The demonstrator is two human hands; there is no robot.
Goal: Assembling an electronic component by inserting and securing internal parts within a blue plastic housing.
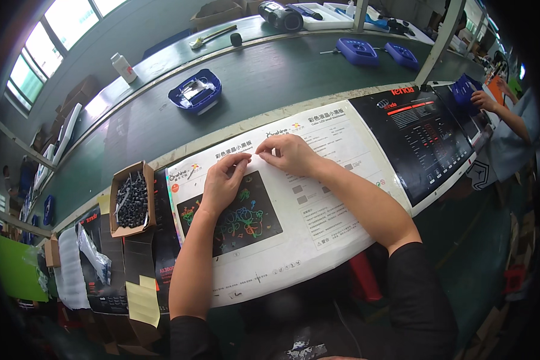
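Observation:
Over a large white printed sheet (294,210) on the bench, my two hands almost meet at the fingertips. My left hand (225,177) is pinched, thumb against forefinger; whatever it may hold is too small to name. My right hand (287,155) is also closed in a pinch, just right of the left one, with its fingers curled under and any held thing hidden. Below my left hand the sheet carries a black picture with coloured line drawings (246,222). Left of the sheet stands an open cardboard box (151,210) full of small black parts (132,201).
Beyond the sheet, a green conveyor belt (270,72) carries a blue plastic housing (196,91) and two blue units (357,51) farther right. A white bottle (123,68) stands on the far ledge. At right, another person's hand (485,101) holds a blue part (464,93). Yellow paper (143,303) hangs at front left.

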